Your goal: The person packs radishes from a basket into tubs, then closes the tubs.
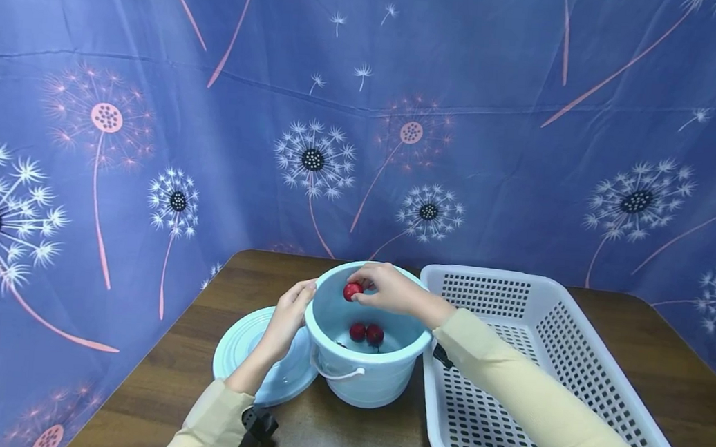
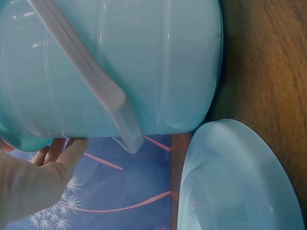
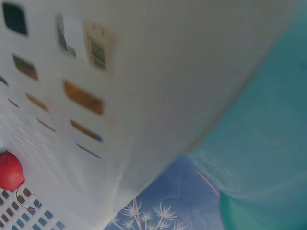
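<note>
Centrally, a red radish (image 1: 352,292) is pinched between the thumb and fingers of the right hand (image 1: 393,293), just inside the mouth of a light-blue bucket (image 1: 371,388); two more radishes (image 1: 374,335) lie within. The left hand (image 1: 285,319) — fingers bent — grips the bucket's left rim. Left of centre, a round lid (image 1: 231,350); at lower right, a white perforated basket (image 1: 580,360).

1 bucket (image 1: 367,383), 1 lid (image 1: 290,371), 1 basket (image 1: 485,277) and 4 red fruits (image 1: 351,292) (at least).
</note>
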Motion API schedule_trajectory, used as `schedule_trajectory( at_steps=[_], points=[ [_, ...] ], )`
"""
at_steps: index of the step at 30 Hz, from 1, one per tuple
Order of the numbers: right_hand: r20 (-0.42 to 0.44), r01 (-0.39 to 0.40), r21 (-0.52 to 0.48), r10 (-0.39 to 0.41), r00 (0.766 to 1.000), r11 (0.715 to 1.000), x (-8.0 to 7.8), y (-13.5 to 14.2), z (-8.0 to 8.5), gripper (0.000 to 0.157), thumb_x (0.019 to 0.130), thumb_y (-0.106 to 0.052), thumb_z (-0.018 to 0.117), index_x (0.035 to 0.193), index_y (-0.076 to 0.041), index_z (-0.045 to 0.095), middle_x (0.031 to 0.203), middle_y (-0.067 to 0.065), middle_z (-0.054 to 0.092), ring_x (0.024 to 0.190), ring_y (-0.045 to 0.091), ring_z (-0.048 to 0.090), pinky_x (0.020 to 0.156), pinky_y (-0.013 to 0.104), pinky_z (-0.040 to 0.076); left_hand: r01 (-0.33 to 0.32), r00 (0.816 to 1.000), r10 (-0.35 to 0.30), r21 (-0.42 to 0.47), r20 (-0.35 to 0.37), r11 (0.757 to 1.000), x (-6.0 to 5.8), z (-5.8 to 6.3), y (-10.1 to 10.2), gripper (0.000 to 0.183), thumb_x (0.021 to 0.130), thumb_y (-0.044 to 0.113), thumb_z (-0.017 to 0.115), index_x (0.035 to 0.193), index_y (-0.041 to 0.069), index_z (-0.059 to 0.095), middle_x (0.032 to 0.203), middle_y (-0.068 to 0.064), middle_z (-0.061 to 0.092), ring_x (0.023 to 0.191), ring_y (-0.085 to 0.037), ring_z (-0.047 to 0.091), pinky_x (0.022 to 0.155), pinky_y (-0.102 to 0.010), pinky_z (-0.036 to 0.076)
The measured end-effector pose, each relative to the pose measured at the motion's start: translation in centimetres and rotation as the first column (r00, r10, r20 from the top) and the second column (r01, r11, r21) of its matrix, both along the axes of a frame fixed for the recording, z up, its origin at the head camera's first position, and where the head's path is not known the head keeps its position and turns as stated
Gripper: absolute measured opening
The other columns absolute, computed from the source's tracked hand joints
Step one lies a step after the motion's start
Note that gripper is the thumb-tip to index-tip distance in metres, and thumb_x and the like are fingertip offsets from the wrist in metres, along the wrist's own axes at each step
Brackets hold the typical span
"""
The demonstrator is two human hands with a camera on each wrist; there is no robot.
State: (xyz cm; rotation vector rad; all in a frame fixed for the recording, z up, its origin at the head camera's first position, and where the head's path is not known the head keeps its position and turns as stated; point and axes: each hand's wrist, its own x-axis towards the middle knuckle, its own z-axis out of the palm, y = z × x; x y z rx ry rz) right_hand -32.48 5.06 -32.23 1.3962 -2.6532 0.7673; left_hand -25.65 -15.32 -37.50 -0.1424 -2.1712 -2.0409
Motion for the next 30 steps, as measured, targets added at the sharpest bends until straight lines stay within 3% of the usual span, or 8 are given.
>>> schedule_trajectory(
  at_steps=[11,19,30],
  points=[
    [-0.006,0.013,0.072,-0.013,1.000,0.997,0.01,-0.16,-0.15,0.028,0.086,-0.016,0.067,0.111,-0.004,0.066,0.097,0.005,0.065,0.086,0.018,0.061,0.076,0.026,0.051,-0.008,1.000,0.008,0.006,-0.002,1.000,-0.12,-0.07,0.04,0.044,0.101,0.030,0.041,0.127,-0.003,0.050,0.122,-0.021,0.056,0.101,-0.021,0.060,0.083,-0.033,0.052],
    [-0.002,-0.007,0.094,0.007,1.000,0.996,0.17,-0.24,-0.22,0.026,0.086,-0.011,0.065,0.109,-0.002,0.067,0.099,0.008,0.066,0.087,0.018,0.062,0.078,0.029,0.052,-0.006,1.000,0.006,0.001,0.005,1.000,-0.24,-0.19,-0.05,0.044,0.101,0.031,0.040,0.128,-0.002,0.050,0.124,-0.021,0.055,0.108,-0.025,0.058,0.088,-0.038,0.051],
    [-0.010,0.008,0.155,-0.006,1.000,0.988,0.07,-0.44,-0.49,0.027,0.084,-0.011,0.067,0.109,-0.002,0.067,0.099,0.008,0.067,0.085,0.012,0.060,0.077,0.022,0.050,-0.010,1.000,0.010,0.018,0.006,1.000,-0.33,-0.20,0.00,0.044,0.101,0.032,0.040,0.128,-0.002,0.051,0.123,-0.021,0.056,0.108,-0.026,0.057,0.090,-0.040,0.050]
  ],
)
